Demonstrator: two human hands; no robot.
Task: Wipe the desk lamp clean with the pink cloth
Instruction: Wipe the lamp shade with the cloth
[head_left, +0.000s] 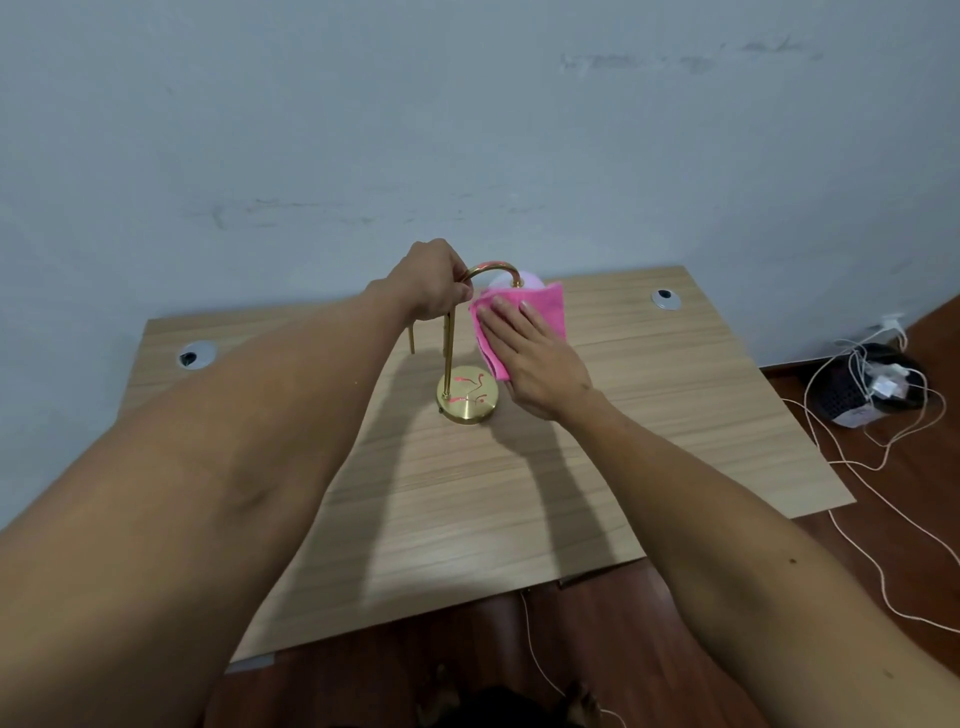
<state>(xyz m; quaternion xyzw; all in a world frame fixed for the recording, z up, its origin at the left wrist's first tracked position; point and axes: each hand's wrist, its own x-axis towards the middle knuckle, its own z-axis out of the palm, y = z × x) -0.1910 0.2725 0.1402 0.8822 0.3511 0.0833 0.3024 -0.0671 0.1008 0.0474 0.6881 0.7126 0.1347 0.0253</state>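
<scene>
A brass desk lamp (448, 353) stands near the middle of the wooden desk (675, 415), with a round gold base (467, 397) and a curved neck. My left hand (431, 280) grips the top of the neck at the bend. My right hand (530, 358) presses the pink cloth (540, 306) flat against the lamp's pale shade (530, 279), which is mostly hidden behind the cloth. The cloth's pink colour reflects in the shiny base.
Two round cable grommets (196, 355) (666, 299) sit in the desk's back corners. On the wooden floor to the right are a dark mesh basket (852, 389) and white cables (862, 530). A grey wall runs behind the desk.
</scene>
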